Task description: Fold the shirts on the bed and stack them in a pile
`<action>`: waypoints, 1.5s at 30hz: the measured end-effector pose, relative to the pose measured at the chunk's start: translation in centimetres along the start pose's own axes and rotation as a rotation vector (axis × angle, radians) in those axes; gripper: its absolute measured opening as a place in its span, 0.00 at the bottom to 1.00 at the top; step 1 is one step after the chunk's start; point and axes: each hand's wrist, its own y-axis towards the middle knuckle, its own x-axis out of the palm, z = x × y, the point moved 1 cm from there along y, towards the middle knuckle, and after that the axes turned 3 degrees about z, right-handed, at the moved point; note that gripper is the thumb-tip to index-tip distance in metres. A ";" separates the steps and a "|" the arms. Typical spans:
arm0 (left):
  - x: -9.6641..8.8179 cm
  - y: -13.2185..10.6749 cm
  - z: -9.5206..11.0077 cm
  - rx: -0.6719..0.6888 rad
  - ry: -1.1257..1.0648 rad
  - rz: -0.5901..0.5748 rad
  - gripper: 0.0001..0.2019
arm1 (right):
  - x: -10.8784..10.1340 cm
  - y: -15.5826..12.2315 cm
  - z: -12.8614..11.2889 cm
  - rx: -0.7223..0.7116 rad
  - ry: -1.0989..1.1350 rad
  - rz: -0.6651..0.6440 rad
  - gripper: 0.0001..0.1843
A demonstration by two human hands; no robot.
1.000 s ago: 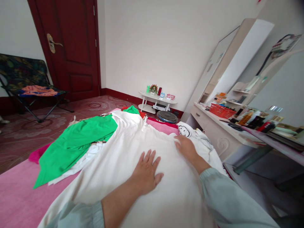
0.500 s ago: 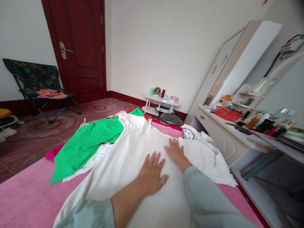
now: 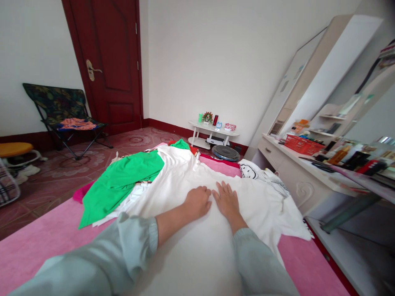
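Observation:
A white shirt [image 3: 185, 230] lies spread over the pink bed cover [image 3: 49, 250] in front of me. My left hand [image 3: 199, 201] rests on the middle of it, its fingers curled in against the cloth. Close beside it, my right hand [image 3: 226, 199] lies flat on the same shirt with fingers stretched out. To the left is a green garment [image 3: 126, 170], partly over another white cloth [image 3: 132, 201]. A white garment with black line drawings [image 3: 249, 170] shows at the far right edge of the shirt.
A white dressing table [image 3: 304, 185] with a red basket [image 3: 302, 144] and several bottles stands close on the right. Beyond the bed are a low white table [image 3: 197, 124] and a round dark object [image 3: 226, 153]. A folding chair [image 3: 61, 102] stands near the red door [image 3: 117, 70].
My left hand has moved forward, nearer my right hand, and its spread fingers have curled. My right hand stays flat on the shirt. The view has shifted slightly left.

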 end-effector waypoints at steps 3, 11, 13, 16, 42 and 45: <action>-0.4 3.7 -3.0 -0.043 0.109 0.044 0.17 | 0.0 0.0 0.0 0.004 -0.001 0.006 0.31; 0.6 9.8 -10.1 0.062 0.211 0.077 0.28 | -0.3 -0.1 -0.1 0.010 0.019 -0.004 0.31; 1.1 10.4 -11.1 0.023 0.212 0.091 0.27 | -0.3 -0.1 -0.1 0.008 0.029 -0.007 0.31; 1.9 11.1 -11.8 -0.060 0.218 0.091 0.24 | -0.2 -0.1 0.0 0.002 0.035 0.007 0.31; 4.1 7.9 -7.7 -0.067 0.061 -0.112 0.34 | 0.0 -0.1 0.0 0.011 -0.010 0.004 0.31; 4.2 6.8 -7.8 -0.080 0.028 -0.142 0.36 | 0.0 0.1 0.1 0.019 0.003 -0.013 0.31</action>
